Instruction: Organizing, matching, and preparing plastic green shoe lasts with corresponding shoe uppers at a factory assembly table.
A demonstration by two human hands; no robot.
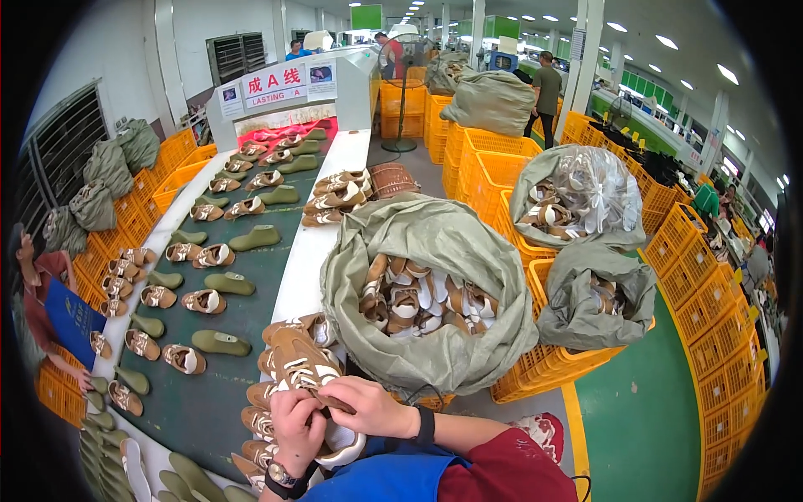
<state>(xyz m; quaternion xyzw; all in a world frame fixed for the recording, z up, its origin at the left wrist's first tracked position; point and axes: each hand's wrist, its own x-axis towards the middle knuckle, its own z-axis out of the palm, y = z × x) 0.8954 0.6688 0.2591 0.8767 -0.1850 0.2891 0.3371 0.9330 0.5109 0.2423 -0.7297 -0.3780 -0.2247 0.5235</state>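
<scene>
At the bench's edge, close to my body, I hold a brown shoe upper (297, 360) with white stripes and lacing, its toe pointing away from me. My left hand (299, 431) is closed on the near left side of its opening. Opposite it, my right hand (368, 406) pinches a brown flap at the opening; the fingertips partly hide what lies between them. Under my hands a white inner part of a shoe (341, 439) shows. More brown shoe uppers (259, 422) are lined up along the edge beside my left hand.
A green conveyor belt (276, 314) carries brown uppers and olive shoe lasts (221, 342). At right, a large grey-green sack (427, 356) of uppers stands near my right arm, with smaller sacks (598, 330) on orange crates (552, 368). Across the belt, a person's hand (84, 381) rests near its edge.
</scene>
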